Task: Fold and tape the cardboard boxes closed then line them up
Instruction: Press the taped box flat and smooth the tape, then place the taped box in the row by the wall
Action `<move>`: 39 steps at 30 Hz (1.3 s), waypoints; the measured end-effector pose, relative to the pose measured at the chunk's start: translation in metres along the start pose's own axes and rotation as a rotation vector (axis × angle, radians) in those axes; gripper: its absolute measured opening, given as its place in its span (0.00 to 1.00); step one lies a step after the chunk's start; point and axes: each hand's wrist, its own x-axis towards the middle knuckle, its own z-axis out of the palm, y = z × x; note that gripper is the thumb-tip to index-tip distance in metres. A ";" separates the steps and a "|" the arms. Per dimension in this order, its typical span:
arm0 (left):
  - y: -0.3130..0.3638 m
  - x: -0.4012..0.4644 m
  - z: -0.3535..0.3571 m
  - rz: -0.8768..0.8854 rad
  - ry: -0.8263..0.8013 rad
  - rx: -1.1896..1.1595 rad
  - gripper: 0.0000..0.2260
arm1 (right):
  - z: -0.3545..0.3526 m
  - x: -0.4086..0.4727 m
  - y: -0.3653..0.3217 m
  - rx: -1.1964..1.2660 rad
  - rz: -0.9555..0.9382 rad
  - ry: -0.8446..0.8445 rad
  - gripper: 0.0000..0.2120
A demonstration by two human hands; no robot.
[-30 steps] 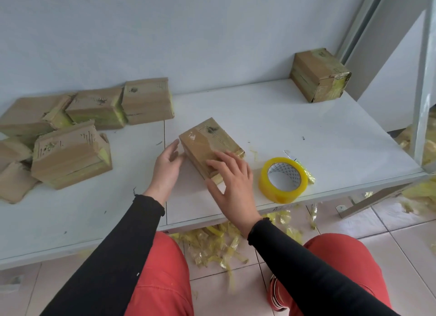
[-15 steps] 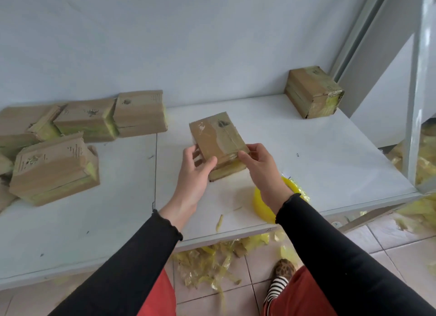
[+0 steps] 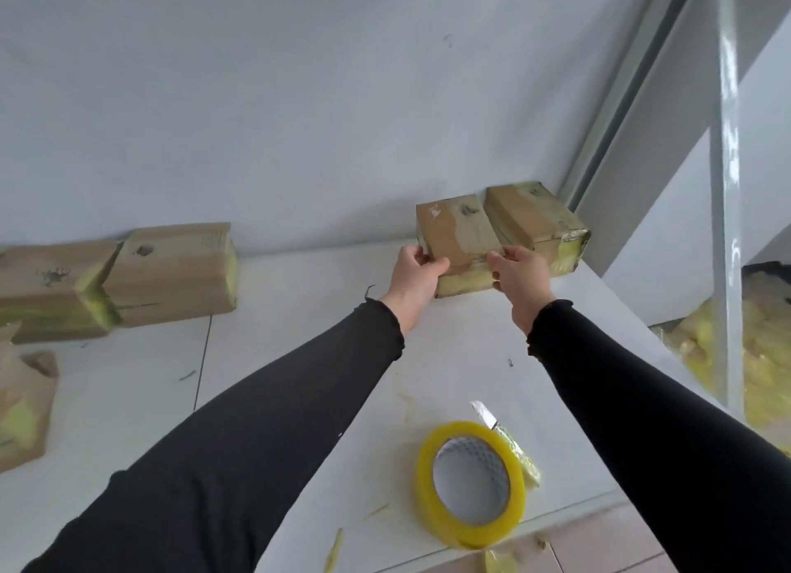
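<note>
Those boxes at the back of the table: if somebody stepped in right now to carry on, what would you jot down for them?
Left hand and right hand: both grip the near end of a taped box, set against another taped box in the far right corner of the table.
Tape roll: near table edge, a small blade just behind it.
Done: two boxes taped, being lined up.
Left: release this box; the other boxes on the left are not in line yet; whether they are all taped, I cannot tell.
</note>
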 end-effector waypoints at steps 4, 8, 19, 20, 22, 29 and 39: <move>-0.004 0.039 0.016 0.015 -0.010 0.050 0.13 | 0.004 0.038 0.005 -0.035 0.016 0.035 0.10; -0.004 0.068 0.029 0.014 -0.003 0.082 0.13 | 0.010 0.060 0.006 -0.074 0.036 0.032 0.09; -0.005 0.035 -0.021 0.165 0.002 0.493 0.23 | 0.012 0.012 0.014 -0.399 -0.256 0.029 0.21; -0.006 0.025 -0.036 0.199 0.012 0.573 0.23 | 0.015 0.003 0.014 -0.473 -0.324 -0.003 0.19; -0.007 0.000 -0.069 0.250 0.022 0.749 0.22 | 0.026 -0.016 0.011 -0.616 -0.433 -0.085 0.18; 0.000 -0.100 -0.185 0.285 0.145 1.152 0.20 | 0.080 -0.095 -0.012 -0.862 -0.638 -0.346 0.18; 0.008 -0.251 -0.338 0.254 0.358 1.394 0.20 | 0.204 -0.220 -0.042 -0.836 -0.755 -0.577 0.19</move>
